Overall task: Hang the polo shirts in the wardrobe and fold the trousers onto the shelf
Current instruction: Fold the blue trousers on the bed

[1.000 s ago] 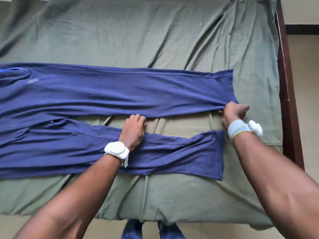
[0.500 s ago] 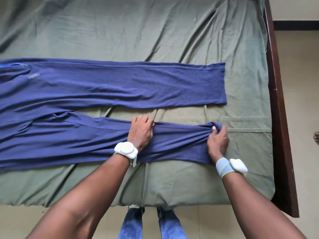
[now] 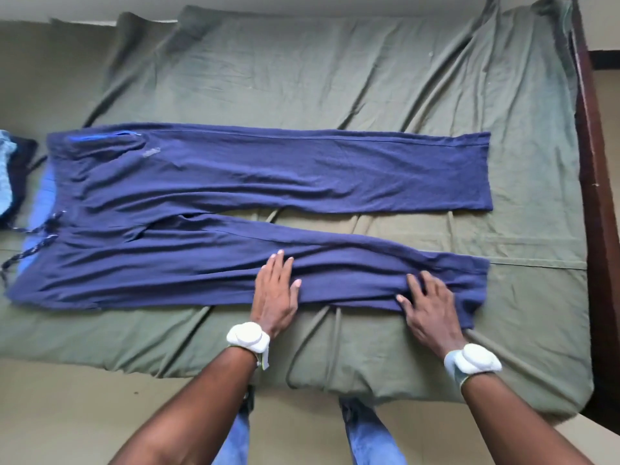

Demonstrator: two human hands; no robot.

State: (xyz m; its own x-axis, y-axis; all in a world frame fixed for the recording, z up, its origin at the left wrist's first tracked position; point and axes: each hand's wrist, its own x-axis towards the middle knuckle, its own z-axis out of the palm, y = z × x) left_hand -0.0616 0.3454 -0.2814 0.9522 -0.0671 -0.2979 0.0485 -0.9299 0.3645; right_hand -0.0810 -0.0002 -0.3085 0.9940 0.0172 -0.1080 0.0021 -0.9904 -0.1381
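We press both palms flat on the near leg of the navy blue knit trousers (image 3: 268, 182), which lie spread on the wrinkled olive-green bedsheet (image 3: 335, 78). Our left hand (image 3: 275, 293) rests with straight fingers on the leg's middle, gripping nothing; our right hand (image 3: 431, 305) lies at three o'clock from it, fingers splayed over the bunched cloth near the hem, also gripping nothing. The trousers' long axis runs from nine to three o'clock, waistband and speckled drawstring (image 3: 37, 243) toward nine, both hems toward three, the far leg at twelve from our hands. A dark wooden bed frame (image 3: 595, 196) borders the sheet at three o'clock, and a small pile of blue clothing (image 3: 13, 176) sits at nine.
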